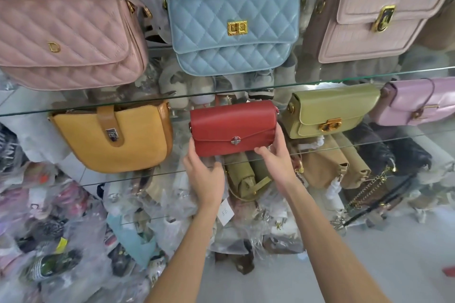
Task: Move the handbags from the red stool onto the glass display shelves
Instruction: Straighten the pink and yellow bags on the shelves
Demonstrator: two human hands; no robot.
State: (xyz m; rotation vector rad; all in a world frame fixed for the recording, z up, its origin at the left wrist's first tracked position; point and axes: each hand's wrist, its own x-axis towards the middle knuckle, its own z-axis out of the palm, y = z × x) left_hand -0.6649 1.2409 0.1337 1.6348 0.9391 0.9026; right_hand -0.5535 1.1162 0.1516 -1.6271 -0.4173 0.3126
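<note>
While both of our hands are on the red handbag (234,128), we log it as the piece in play: it sits upright on the middle glass shelf (406,134), between the mustard saddle bag (113,138) and the olive-green flap bag (332,110), close to each but apart.

Left hand (204,174): fingers curl round the bag's lower left corner from below and behind. Right hand (278,157): thumb lies on the front lower edge, fingers wrap the right end. Both hands are grasping the bag, neither has let go. Whether its base bears fully on the glass we cannot tell through the reflections; it looks set down or nearly so.

Done so far, as we judge it: the upper shelf (369,76) carries a pink quilted bag (66,39), a blue quilted bag (234,27) and a pale pink flap bag (384,17); the middle row also holds a lilac bag (423,101) at far right. Below sit tan bags (334,162), an olive bag (243,179) and a black quilted bag (394,152).

Left to do: release the red bag and square it in line. The red stool is out of view, so we cannot count what remains on it. Plastic-wrapped stock (61,241) crowds the floor at lower left.
</note>
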